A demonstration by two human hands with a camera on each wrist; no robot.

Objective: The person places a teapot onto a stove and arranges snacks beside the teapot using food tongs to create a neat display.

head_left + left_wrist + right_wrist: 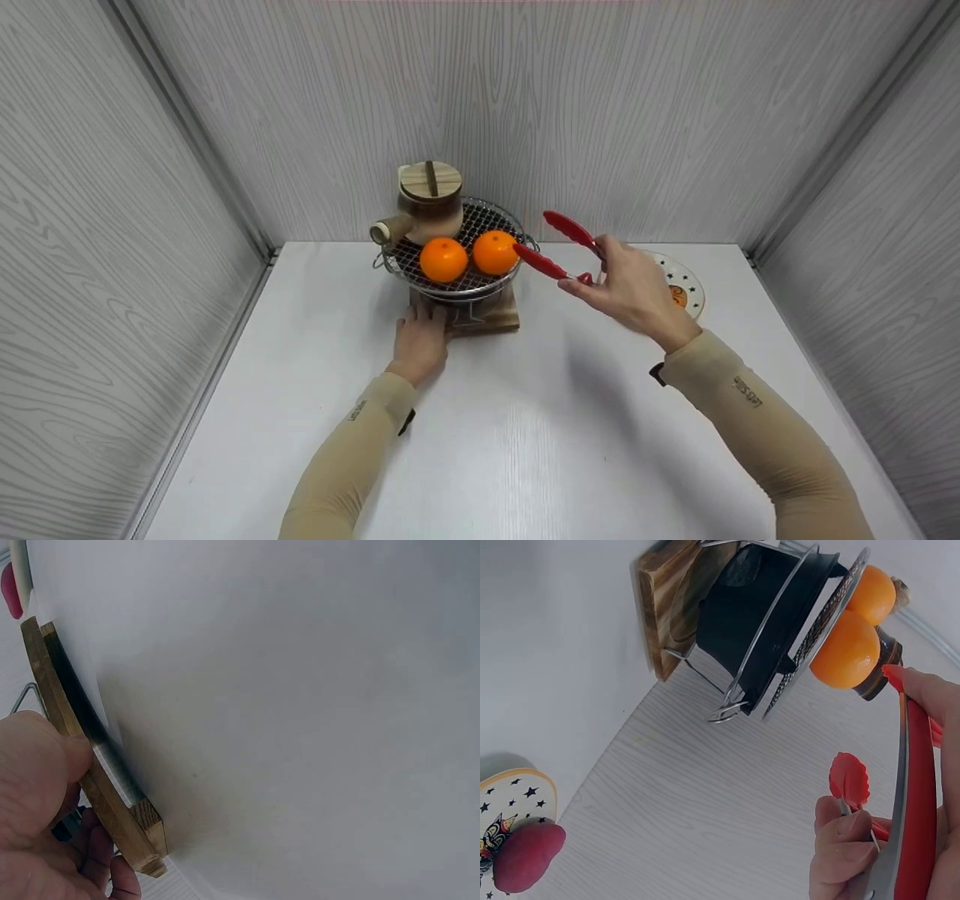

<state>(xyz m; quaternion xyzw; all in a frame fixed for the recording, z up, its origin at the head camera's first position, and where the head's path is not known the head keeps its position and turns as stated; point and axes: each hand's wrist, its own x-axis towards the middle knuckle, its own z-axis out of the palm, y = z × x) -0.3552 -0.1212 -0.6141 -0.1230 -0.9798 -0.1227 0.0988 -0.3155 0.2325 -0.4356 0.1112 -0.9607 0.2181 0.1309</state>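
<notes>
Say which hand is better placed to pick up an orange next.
Right, it seems: the right hand holds the red tongs, spread open and pointed toward the oranges, while the left hand holds the wooden board.

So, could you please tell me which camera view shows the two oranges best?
The head view: both oranges show almost whole, side by side on the wire rack. The right wrist view has one partly covering the other; the left wrist view shows neither.

Wrist views dimmer, perhaps hazy.
</notes>
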